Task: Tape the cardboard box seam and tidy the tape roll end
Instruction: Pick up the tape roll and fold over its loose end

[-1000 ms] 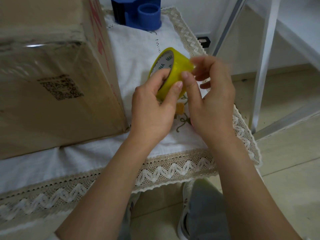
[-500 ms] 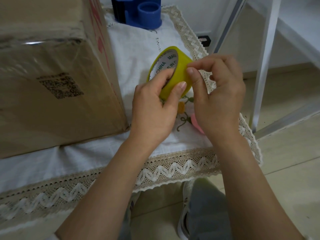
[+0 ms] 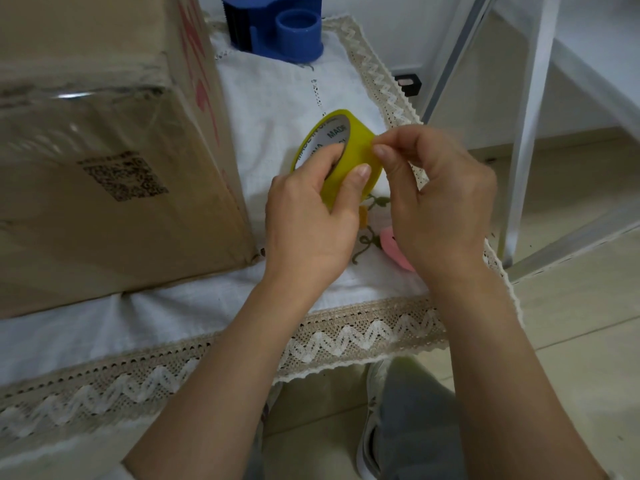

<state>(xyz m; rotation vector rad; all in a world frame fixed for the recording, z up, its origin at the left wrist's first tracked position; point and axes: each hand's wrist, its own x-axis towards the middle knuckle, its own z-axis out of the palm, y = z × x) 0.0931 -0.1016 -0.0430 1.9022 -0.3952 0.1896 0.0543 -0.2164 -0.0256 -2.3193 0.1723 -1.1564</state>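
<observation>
The tape roll [image 3: 346,161], held above the right edge of the lace-trimmed tablecloth [image 3: 242,344] near the cardboard box [image 3: 114,161], is clasped firmly by the left hand [image 3: 308,223] while the right hand [image 3: 436,199] is pinched at its outer wrap, where the loose end is best folded back squarely.

Centre frame: left hand [image 3: 311,220] grips yellow tape roll [image 3: 349,157], thumb inside the core, index finger across the outer band. Right hand [image 3: 440,202] pinches at the roll's right edge with thumb and forefinger (tape end itself too small to make out). Cardboard box [image 3: 104,150] fills upper left, on white lace-trimmed cloth [image 3: 277,95]. Blue tape dispenser [image 3: 277,26] at top centre. Pink item [image 3: 391,244] partly hidden under right hand.
</observation>
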